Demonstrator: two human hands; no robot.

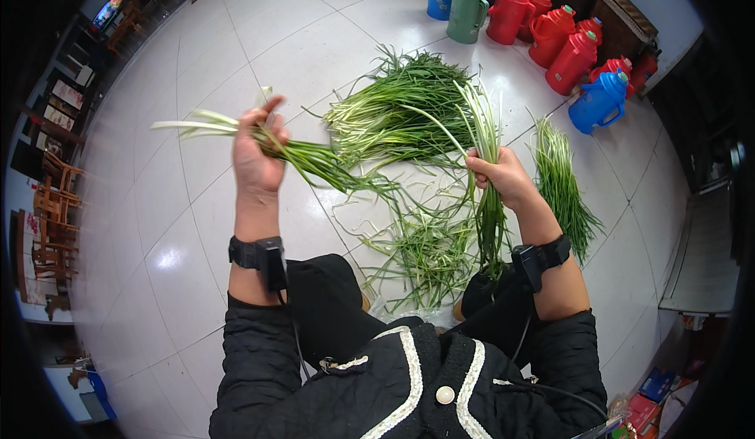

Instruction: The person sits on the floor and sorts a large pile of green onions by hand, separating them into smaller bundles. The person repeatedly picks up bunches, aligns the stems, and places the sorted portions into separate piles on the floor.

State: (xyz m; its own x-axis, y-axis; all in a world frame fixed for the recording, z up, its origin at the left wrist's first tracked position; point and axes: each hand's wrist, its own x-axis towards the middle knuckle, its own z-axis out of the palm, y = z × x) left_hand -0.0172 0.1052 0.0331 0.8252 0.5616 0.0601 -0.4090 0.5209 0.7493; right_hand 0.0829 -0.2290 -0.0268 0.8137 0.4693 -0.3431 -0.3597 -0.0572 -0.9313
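Observation:
My left hand [258, 156] is raised on the left, holding a small bunch of garlic chives [314, 161]. Their white ends point left and the green leaves trail right; the index finger sticks up, slightly blurred. Upright in my right hand [503, 176] is a thicker bunch of garlic chives [489, 219], white ends up and leaves hanging toward my knee. A large heap of chives [401, 109] lies on the floor beyond both hands. Nearer me, between my hands, is a loose scatter of leaves and trimmings [429, 254]. Another chive bundle [560, 180] lies right of my right hand.
Several red flasks [570, 62], a green flask [469, 11] and blue flasks [599, 101] stand at the far right on the tiled floor [197, 227]. Wooden chairs [51, 203] line the left edge. My knees frame the trimmings; dark furniture stands at the right edge.

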